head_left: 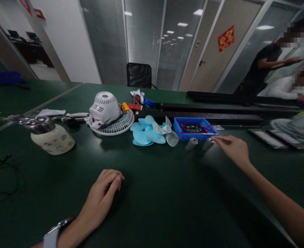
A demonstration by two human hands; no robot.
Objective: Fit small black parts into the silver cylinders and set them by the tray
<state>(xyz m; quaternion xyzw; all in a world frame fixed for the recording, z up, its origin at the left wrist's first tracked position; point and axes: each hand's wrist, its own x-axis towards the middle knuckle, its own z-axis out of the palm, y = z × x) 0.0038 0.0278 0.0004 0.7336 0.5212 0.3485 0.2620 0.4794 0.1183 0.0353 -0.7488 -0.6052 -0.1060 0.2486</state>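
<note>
My right hand (231,148) reaches in from the right, its thumb and fingertips pinched at the top of a small silver metal cylinder (208,144). A second such cylinder (191,144) stands upright just left of it. Both are in front of a blue tray (179,132) holding thin red and green wires. My left hand (104,193) rests on the table with its fingers curled together, and nothing shows in it. Beyond it lie light-blue and clear fan blades (149,132) in a pile. A white fan body (105,106) sits on a round fan grille (127,122).
At left, a tilted cream bottle (55,139) with a metal lid stands near a black cable (4,175). An orange-and-black power tool (135,105) and long black rails (208,115) lie at the back. Flat panels (268,138) are at right. Two people (266,65) are beyond the table.
</note>
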